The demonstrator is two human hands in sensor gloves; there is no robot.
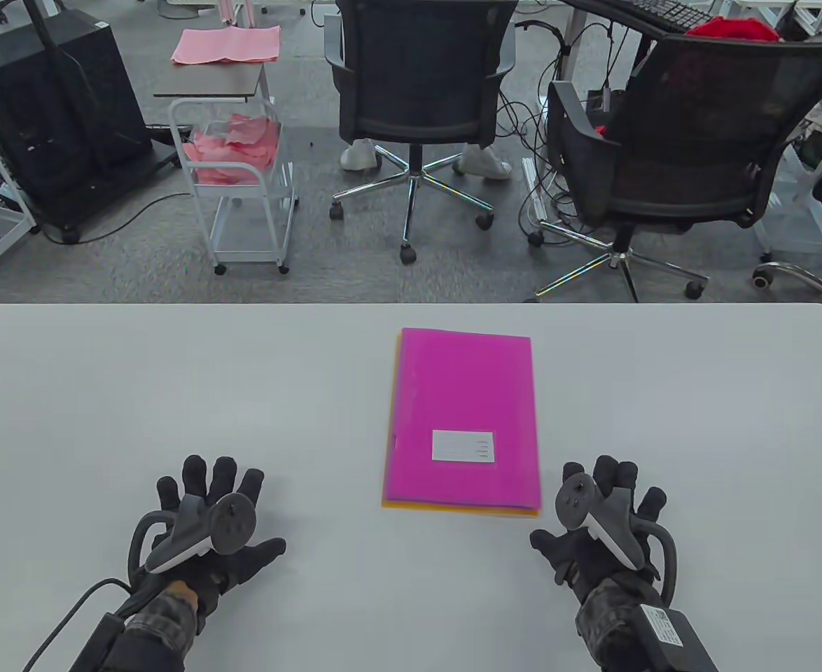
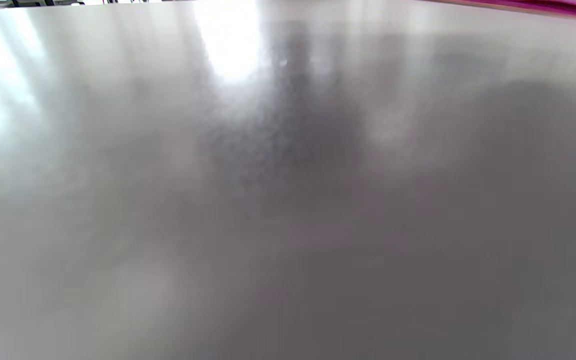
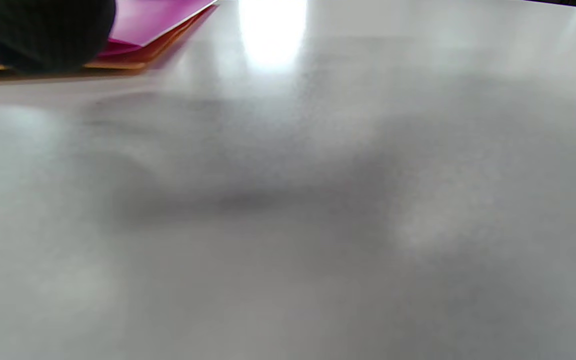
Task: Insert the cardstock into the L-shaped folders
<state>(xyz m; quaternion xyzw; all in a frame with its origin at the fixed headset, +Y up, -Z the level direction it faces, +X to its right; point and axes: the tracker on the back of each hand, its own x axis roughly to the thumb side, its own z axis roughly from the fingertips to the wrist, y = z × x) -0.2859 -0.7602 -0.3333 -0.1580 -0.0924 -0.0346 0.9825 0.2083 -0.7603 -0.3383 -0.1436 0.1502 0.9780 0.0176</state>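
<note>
A magenta folder with a white label lies flat in the middle of the table, on top of an orange sheet whose edge shows along its near and left sides. My left hand rests flat on the table, fingers spread, well to the left of the stack and holding nothing. My right hand rests flat with fingers spread, just right of the stack's near right corner, also holding nothing. The right wrist view shows the stack's corner and a dark fingertip. The left wrist view shows a sliver of the stack.
The white table stretches wide on both sides of the stack. Beyond its far edge stand two office chairs, a white cart with pink sheets, and a small table with pink paper.
</note>
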